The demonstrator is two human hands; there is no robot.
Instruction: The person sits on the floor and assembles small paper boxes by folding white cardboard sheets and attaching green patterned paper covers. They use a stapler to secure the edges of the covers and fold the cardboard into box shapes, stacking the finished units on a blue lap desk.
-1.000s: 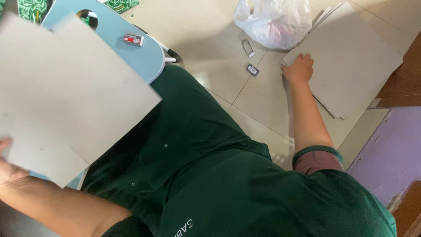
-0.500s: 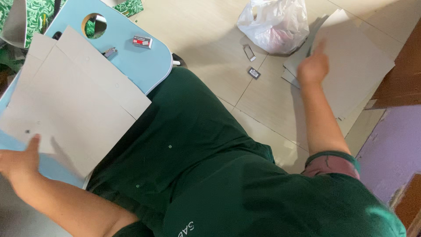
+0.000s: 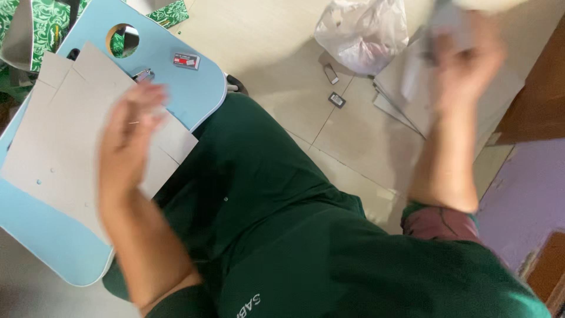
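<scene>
My left hand [image 3: 130,126] is raised and blurred above grey cardboard sheets [image 3: 59,147] that lie on a light blue lap table [image 3: 194,88]; its fingers are spread and it holds nothing. My right hand [image 3: 468,59] is lifted high at the right, blurred, gripping a grey cardboard sheet [image 3: 438,35] pulled up from the stack of grey sheets [image 3: 412,100] on the tiled floor. My green clothing fills the lower middle.
A small red and white box [image 3: 186,60] and a metal stapler [image 3: 142,75] lie on the blue table near its round hole [image 3: 122,39]. A white plastic bag [image 3: 362,32] and two small boxes [image 3: 335,99] sit on the floor. Brown furniture [image 3: 538,88] stands at the right.
My left hand let go of the sheets on the table and rose over them. My right hand lifted a sheet off the floor stack, up toward the camera.
</scene>
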